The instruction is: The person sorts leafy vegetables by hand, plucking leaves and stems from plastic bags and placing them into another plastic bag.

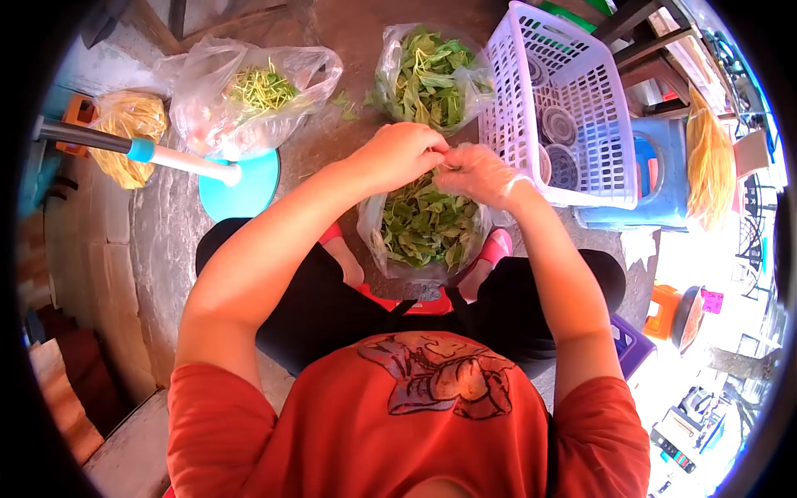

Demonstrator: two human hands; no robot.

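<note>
My left hand [407, 153] is bare, its fingers bent and pinched together, touching the fingertips of my right hand. My right hand [480, 173] wears a thin clear glove and is closed too. What the fingertips hold is too small to name. Just below them, a clear plastic bag [371, 222] full of green leaves [432, 224] stands between my feet. Beyond my hands lies a second bag of leaves [432, 75]. A third clear bag [199, 104], at the upper left, holds cut green stems [264, 88].
A white perforated basket [604, 124] with round containers stands at the upper right, beside a blue container [664, 178]. A pole [178, 159] crosses a turquoise disc [249, 195] on the left. Yellow bags [133, 137] lie farther left. A purple crate [631, 344] is at the right.
</note>
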